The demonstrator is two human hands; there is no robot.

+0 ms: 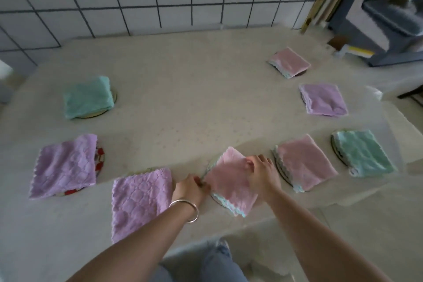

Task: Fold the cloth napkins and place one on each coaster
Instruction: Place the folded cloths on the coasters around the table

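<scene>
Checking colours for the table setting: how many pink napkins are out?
3: far right pink napkin, near-right pink napkin, and the pink napkin under both hands. None seem hidden.

Two bare forearms reaching up from the bottom of the frame, left hand (191, 186) with curled fingers pinching at lower centre, bangle on its wrist, right hand (263, 173) palm-down, fingers spread, just right of it

Eight folded napkins are lying around the table, each over a coaster: the near pink napkin (231, 181), two more pink, three lilac, two mint, with a red-and-white coaster (99, 159) peeking out.
</scene>
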